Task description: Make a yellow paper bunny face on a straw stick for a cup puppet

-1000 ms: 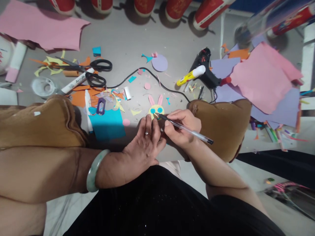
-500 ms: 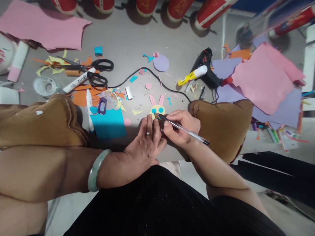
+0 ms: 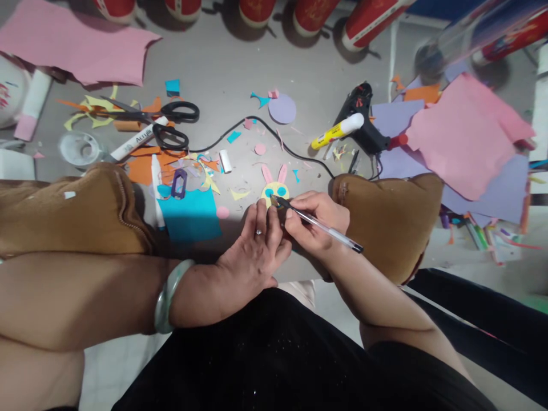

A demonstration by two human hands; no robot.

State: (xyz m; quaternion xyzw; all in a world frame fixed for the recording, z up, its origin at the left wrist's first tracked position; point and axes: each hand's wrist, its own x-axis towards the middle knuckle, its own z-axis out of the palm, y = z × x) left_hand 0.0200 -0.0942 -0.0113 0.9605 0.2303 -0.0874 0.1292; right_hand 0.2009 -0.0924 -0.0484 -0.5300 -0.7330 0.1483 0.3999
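Observation:
A small yellow paper rabbit face (image 3: 280, 187) with pink ears and blue eye ovals lies on the grey table in front of me. My left hand (image 3: 257, 245) rests flat, its fingertips on the face's lower edge and hiding part of it. In my right hand (image 3: 321, 222) is a pen (image 3: 331, 231) with a clear barrel and black ends, gripped between thumb and fingers. Its tip points at the face near the left blue oval; whether it touches I cannot tell. A blue paper sheet (image 3: 192, 214) and a pink paper disc (image 3: 222, 212) lie left of my left hand.
Black scissors (image 3: 171, 137), a marker (image 3: 137, 140) and scraps lie at left. At right are a black glue gun (image 3: 362, 117), a yellow glue stick (image 3: 336, 131) and pink paper (image 3: 462, 137). Brown cushions (image 3: 385, 222) flank my arms. Red cups (image 3: 314, 14) line the back.
The whole view has shifted very slightly. My right hand still holds the pen over the face, and my left hand stays in place. Dark legs at the lower right have moved.

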